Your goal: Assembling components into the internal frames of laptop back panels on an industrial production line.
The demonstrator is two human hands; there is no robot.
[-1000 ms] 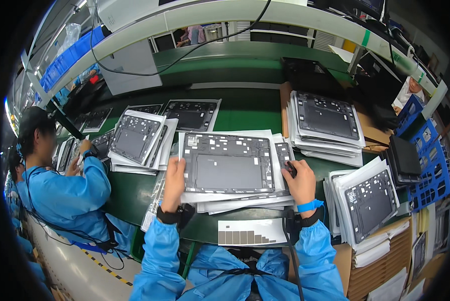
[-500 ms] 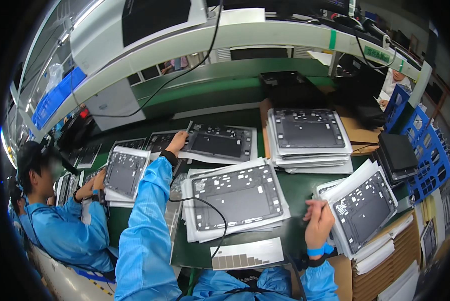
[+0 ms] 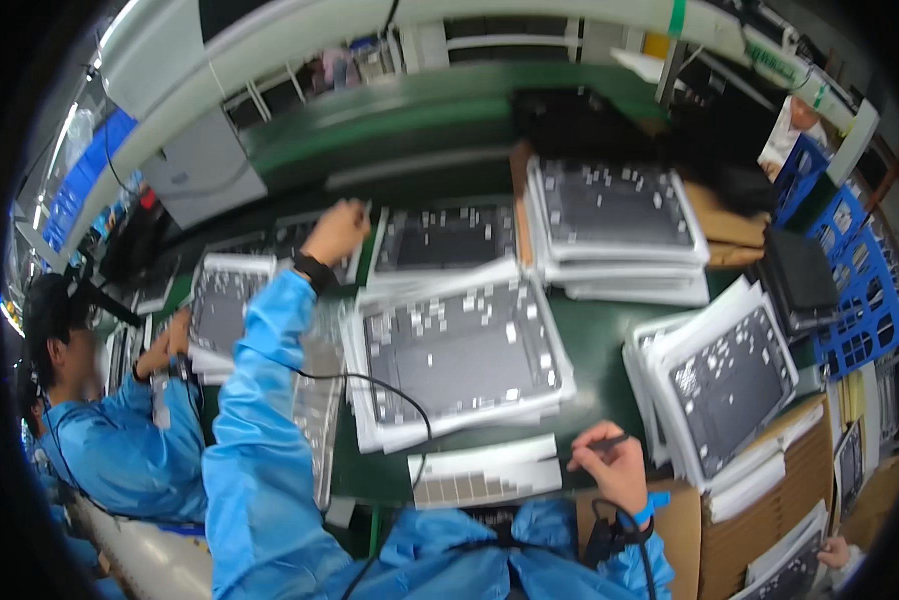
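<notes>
My left hand [image 3: 337,240] is closed above the far side of the bench, just left of a dark flat panel [image 3: 447,238] on a white sheet. Its fingertips are blurred, and whatever they may pinch cannot be made out. My right hand [image 3: 614,468] is closed at the near edge with a short, dark, stick-like object [image 3: 607,443] between thumb and fingers. Between my arms lies a stack topped by a dark panel with small white labels [image 3: 459,350]. A strip card with grey rectangles [image 3: 487,472] lies in front of that stack.
Another panel stack [image 3: 614,205] stands at the far right, and a tilted stack [image 3: 734,400] leans nearer. A blue plastic rack [image 3: 854,290] stands beyond it. A co-worker in blue [image 3: 119,440] handles panels at the left. A thin black cable [image 3: 379,385] crosses the middle stack.
My left hand has come off the far panel's edge and moved left. My right hand has moved from the tilted stack toward the strip card. Another person's hand has appeared at lower right.
</notes>
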